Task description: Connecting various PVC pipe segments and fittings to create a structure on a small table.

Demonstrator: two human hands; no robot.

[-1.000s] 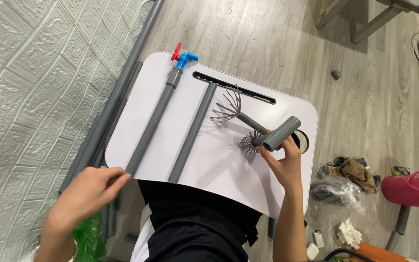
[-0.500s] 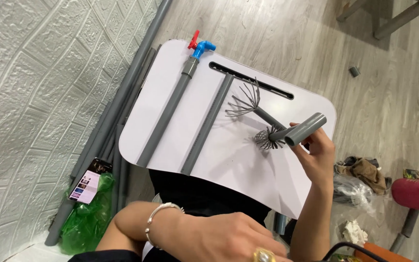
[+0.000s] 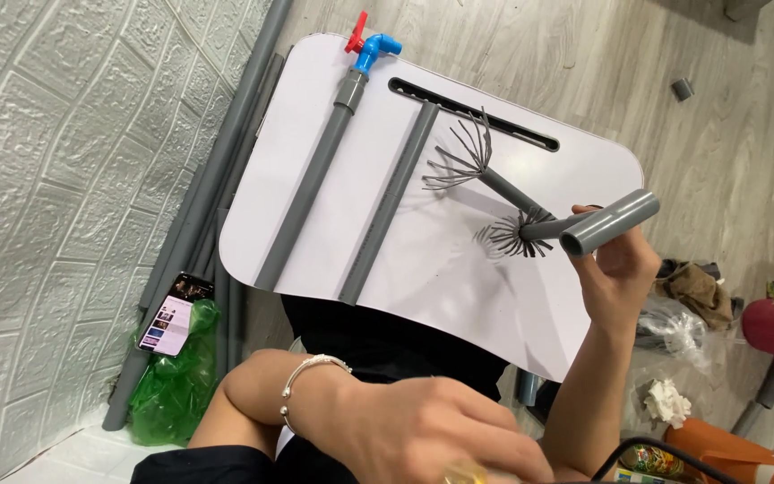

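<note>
Nearest the camera, the left hand (image 3: 423,435) with a silver bracelet crosses the bottom of the view, below the near edge of the white rounded lap table (image 3: 459,296); it is blurred and cut off, so I cannot tell whether its fingers are spread or closed, though a small yellowish thing shows at its lower edge. Off the table's near left corner, a phone with a lit screen (image 3: 167,315) lies on a green plastic bag (image 3: 172,394) by the wall.

At the table's right edge, the right hand (image 3: 615,269) is wrapped around a short grey plastic pipe piece (image 3: 606,224), fingers curled tight on it. That piece carries a splayed fringe of cut strips, and a second grey fringed pipe (image 3: 472,166) runs from it toward the table's middle.

Further in, a plain grey pipe (image 3: 391,202) lies flat, and left of it a longer grey pipe with a blue and red tap (image 3: 333,148) reaches the far corner.

As I judge it, the table's surface looks tilted; a nudge from the held piece could roll the loose pipes off, and the thin strips could bend or snap if pressed down
</note>
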